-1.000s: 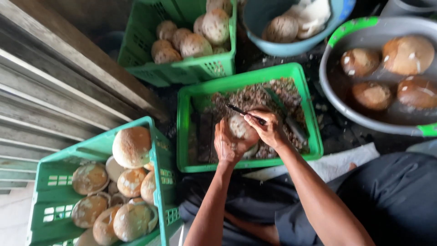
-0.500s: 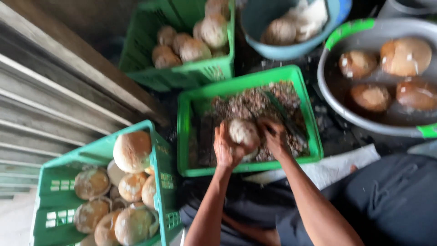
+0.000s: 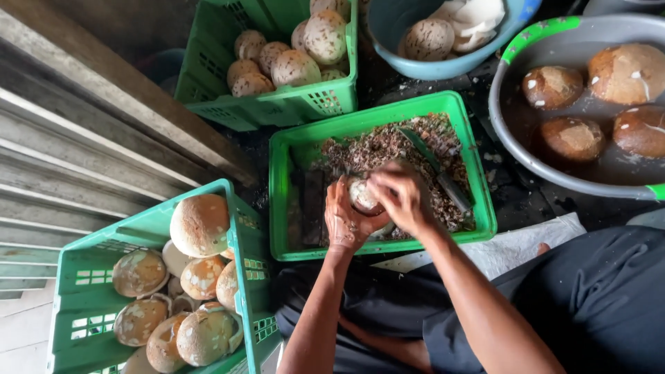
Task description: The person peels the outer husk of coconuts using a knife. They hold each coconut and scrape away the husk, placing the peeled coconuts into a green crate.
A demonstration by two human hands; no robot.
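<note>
Now the coconut point(image 3: 363, 196) sits between left hand point(image 3: 344, 221) — right hand point(image 3: 402, 197).

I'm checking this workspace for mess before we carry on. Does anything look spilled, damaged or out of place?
Little stands out. The brown shavings lie heaped inside the middle green tray, not spilled. A few pale flecks dot the dark floor beside the tray. A long knife lies loose on the shavings, close to the right hand.
</note>
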